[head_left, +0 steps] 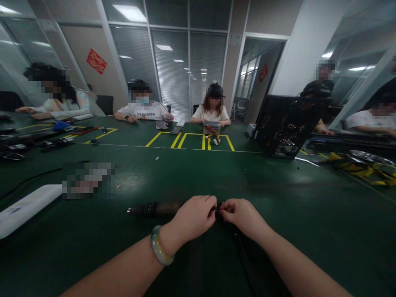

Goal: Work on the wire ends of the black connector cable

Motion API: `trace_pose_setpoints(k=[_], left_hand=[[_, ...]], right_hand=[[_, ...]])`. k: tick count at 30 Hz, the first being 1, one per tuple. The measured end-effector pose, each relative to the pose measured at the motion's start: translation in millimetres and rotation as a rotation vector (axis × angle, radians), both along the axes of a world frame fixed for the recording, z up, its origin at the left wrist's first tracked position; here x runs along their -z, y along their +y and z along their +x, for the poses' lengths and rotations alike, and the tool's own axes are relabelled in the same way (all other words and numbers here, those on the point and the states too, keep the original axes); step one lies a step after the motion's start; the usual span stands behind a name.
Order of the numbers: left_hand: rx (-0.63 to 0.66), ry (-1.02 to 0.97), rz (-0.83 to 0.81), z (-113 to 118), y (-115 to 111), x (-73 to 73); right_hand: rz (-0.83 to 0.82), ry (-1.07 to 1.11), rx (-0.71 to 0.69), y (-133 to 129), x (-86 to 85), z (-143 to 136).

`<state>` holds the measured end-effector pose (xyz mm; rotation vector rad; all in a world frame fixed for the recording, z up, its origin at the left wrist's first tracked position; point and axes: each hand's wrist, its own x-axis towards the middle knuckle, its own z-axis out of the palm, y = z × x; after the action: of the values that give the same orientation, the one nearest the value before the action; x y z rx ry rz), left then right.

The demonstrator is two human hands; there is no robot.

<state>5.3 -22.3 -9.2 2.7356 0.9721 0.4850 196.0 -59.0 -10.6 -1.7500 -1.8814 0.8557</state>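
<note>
A dark electric screwdriver point(154, 209) lies on the green table, its metal tip pointing left. My left hand point(196, 216) is closed in front of the tool's rear end and covers part of it. A green and yellow bangle circles that wrist. Close by on the right, my right hand point(243, 216) is closed in a pinch, its fingertips almost meeting those of the left. Something small and dark is between the two hands, too hidden to name. A black cord point(244, 260) runs from below the right hand towards the table's near edge.
At left lies a white elongated object point(31, 208) beside a blurred-out patch. A black computer case point(278, 128) stands at the back right, with a yellow-and-black bundle point(365, 167) nearby. Across the table, several people sit; one has a box with coloured cables point(213, 130). Yellow tape point(192, 141) marks rectangles.
</note>
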Motion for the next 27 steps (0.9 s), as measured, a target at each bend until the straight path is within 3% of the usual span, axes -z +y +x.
trace_pose_setpoints(k=[18,23,27], left_hand=[[0.026,0.01,-0.004,0.6,-1.2,-2.4],[-0.025,-0.011,-0.015,-0.1,-0.3,0.3],[0.039,-0.017,-0.001,-0.7,1.2,0.6]], right_hand=[[0.051,-0.02,-0.002,-1.9,-0.8,-0.8],[0.057,-0.027,0.006,-2.6,-2.0,-0.8],[0.068,-0.039,-0.008,-1.9,-1.1,-0.8]])
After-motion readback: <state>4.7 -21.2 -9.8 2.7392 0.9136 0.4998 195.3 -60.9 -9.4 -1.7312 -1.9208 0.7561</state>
